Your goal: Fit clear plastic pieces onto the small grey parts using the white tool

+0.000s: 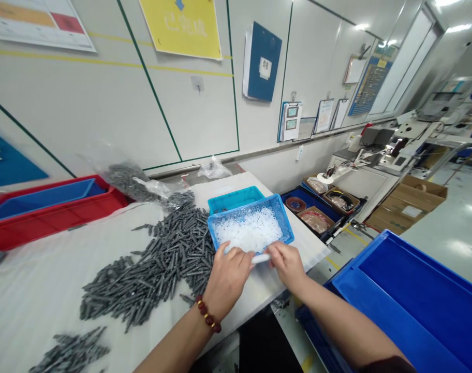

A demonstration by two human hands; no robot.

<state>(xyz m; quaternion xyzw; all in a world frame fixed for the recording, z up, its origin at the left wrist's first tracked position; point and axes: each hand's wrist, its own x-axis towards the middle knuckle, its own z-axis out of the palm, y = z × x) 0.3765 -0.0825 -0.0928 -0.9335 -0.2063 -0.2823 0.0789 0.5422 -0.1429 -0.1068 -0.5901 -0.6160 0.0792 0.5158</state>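
Note:
A blue perforated plastic basket [249, 224] sits tilted on the white-covered table [38, 311], filled with small translucent white plastic rings [248, 230]. My right hand [287, 264] pinches a short white plastic piece [261, 258] just below the basket's near rim. My left hand [228, 277] lies beside that piece, its fingers at the rim, and any grip there is hidden. A red-beaded bracelet [207, 314] circles my left wrist. A wide spread of grey ribbed rod-shaped parts [158, 264] lies left of my left hand.
A cyan crate [236, 199] stands behind the basket. A red crate with a blue liner [52, 210] and a plastic bag [129, 182] sit at the table's far left. A large blue crate [407, 305] is at lower right, beyond the table's edge.

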